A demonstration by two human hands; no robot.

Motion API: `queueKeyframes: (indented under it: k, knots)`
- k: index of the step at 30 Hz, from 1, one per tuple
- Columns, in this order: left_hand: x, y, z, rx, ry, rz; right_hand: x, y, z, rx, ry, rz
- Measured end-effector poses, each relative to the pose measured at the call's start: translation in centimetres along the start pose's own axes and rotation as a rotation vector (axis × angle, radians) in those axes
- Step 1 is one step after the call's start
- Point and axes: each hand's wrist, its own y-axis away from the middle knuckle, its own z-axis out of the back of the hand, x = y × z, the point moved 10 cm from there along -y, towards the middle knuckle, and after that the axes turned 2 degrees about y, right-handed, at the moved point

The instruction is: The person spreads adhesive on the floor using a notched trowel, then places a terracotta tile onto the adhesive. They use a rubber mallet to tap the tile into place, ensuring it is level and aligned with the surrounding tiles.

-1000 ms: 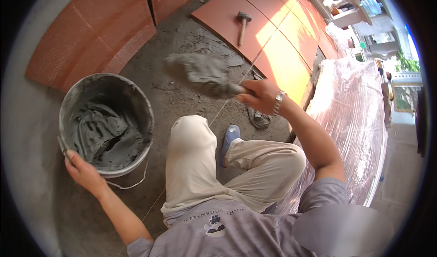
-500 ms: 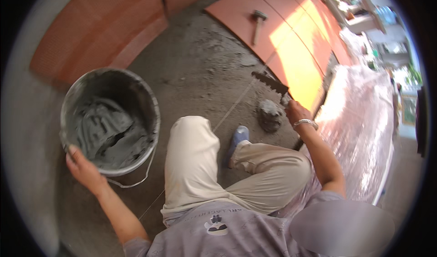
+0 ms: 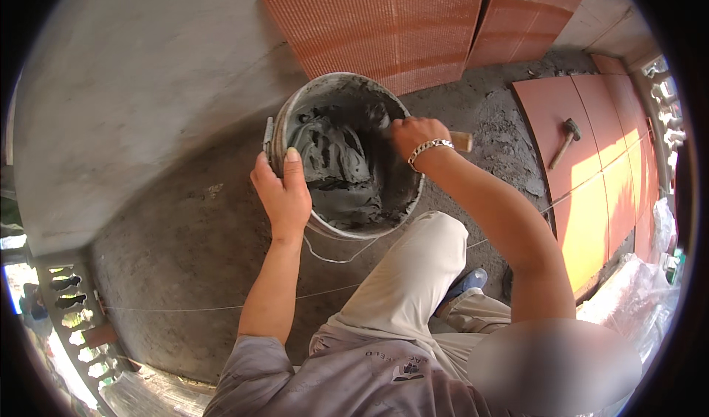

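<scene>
A bucket of wet grey mortar stands on the floor in front of me, tipped a little so that its inside shows. My left hand grips its left rim, thumb on top and fingers round the outside. Over the right rim, my right hand is closed round a notched trowel, whose wooden handle end sticks out to the right. The trowel's blade is inside the bucket, dark and blurred against the wall. A thin wire bail hangs on the bucket's near side.
Ribbed red tiles lean on the wall behind the bucket. Laid red tiles at the right carry a hammer. Rough mortar lies beside them. A string crosses the floor. Plastic wrap lies at the lower right.
My view has turned left. The right hand has carried the trowel from above the floor beside the tiles into the bucket. My left hand stays on the bucket's rim.
</scene>
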Motion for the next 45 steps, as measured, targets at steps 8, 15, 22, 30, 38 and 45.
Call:
queueKeyframes:
  k: [8, 15, 22, 30, 38, 45]
  knots:
    - [0.3, 0.0, 0.0, -0.008, 0.063, 0.033, 5.3, -3.0, -4.0, 0.211, -0.197, 0.155]
    - [0.5, 0.1, -0.2, -0.028, 0.083, -0.01, 7.3, -2.1, -4.3, 0.305, -0.289, 0.148]
    - [0.2, 0.3, -0.1, -0.031, 0.1, -0.01, 7.2, 0.8, -3.5, 0.291, -0.431, 0.147]
    - [-0.4, 0.0, -0.1, -0.06, 0.055, -0.01, 5.9, 3.0, -3.7, 0.274, -0.561, 0.17]
    - [-0.2, -0.7, -0.1, -0.033, -0.008, -0.097, -1.2, 8.4, -1.0, 0.208, -0.676, 0.13]
    - [1.6, -1.4, -0.6, 0.014, -0.047, 0.023, -18.2, 23.5, -1.1, 0.007, -0.508, -0.282]
